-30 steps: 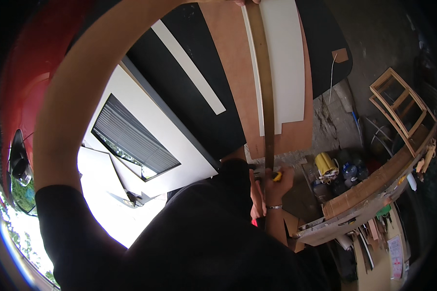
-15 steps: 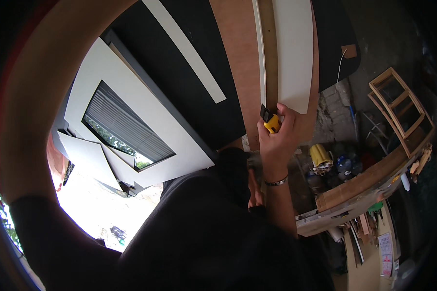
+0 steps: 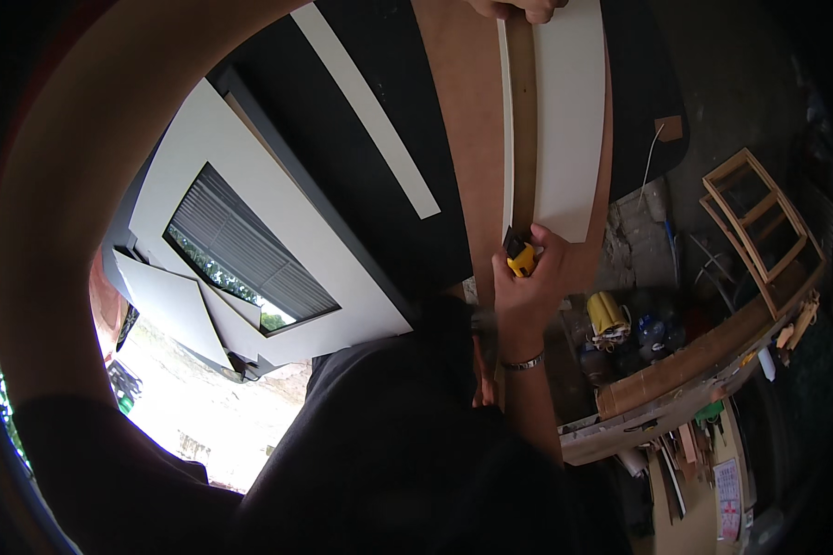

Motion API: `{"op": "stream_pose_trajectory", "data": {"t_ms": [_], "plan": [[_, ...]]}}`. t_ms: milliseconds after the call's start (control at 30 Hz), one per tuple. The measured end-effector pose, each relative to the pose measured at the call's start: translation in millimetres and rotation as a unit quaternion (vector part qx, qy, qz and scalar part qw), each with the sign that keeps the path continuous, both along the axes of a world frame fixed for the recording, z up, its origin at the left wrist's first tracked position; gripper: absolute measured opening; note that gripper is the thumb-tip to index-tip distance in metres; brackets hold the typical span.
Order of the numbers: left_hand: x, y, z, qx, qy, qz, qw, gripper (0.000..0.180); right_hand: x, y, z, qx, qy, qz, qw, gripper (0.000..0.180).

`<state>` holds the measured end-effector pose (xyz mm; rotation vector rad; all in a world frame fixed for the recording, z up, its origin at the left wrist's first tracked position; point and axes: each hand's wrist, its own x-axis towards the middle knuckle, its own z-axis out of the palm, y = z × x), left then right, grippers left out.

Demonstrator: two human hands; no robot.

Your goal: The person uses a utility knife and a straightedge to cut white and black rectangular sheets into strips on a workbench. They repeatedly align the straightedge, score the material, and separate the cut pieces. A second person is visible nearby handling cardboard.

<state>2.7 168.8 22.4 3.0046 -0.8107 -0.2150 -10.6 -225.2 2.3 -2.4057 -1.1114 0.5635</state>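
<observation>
My right hand [image 3: 535, 277] is closed around a compact yellow-and-black tape measure [image 3: 520, 261]. It sits at the near end of a narrow brown wooden strip [image 3: 524, 120]. A thin pale line runs along the strip's left edge; I cannot tell whether it is drawn-out tape or the board's edge. At the upper edge my left hand [image 3: 525, 7] shows only in part, its curled fingers at the strip's far end; what they pinch is hidden. Right of the strip lies a white panel [image 3: 569, 129], and reddish-brown board [image 3: 449, 65] shows beneath.
Left lies a dark surface with a white strip [image 3: 366, 102], beside a white framed panel [image 3: 250, 324] with a rectangular opening. At right are a wooden frame [image 3: 759, 217], a yellow bundle [image 3: 608, 316], bottles [image 3: 652, 338] and a cluttered bench edge [image 3: 694, 375].
My left hand has come into view at the top, on the strip's far end. The boards and my right hand with the tape measure appear slightly lower in the picture.
</observation>
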Motion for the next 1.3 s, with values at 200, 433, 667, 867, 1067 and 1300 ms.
{"op": "stream_pose_trajectory", "data": {"t_ms": [200, 433, 667, 867, 1067, 1300], "plan": [[0, -1, 1, -0.003, 0.025, 0.008, 1.0, 0.009, -3, 0, 1, -0.006, -0.01, 0.0, 1.0, 0.063], [-2, -2, -2, -0.012, 0.022, 0.011, 1.0, 0.009, -3, -5, 4, -0.003, 0.016, 0.002, 1.0, 0.055], [-1, -2, -3, -0.016, 0.018, 0.011, 1.0, 0.009, -6, -11, 1, -0.01, 0.022, -0.018, 1.0, 0.054], [-2, -2, 1, 0.001, 0.011, 0.006, 1.0, 0.009, -4, -9, 5, -0.022, 0.03, -0.016, 0.999, 0.063], [-1, 1, -7, 0.008, -0.045, -0.022, 0.999, 0.009, -6, -10, 4, -0.018, 0.035, -0.024, 0.999, 0.068], [1, 0, -1, 0.002, 0.007, 0.007, 1.0, 0.008, -4, -11, 2, -0.017, 0.038, -0.024, 0.999, 0.072]]}}
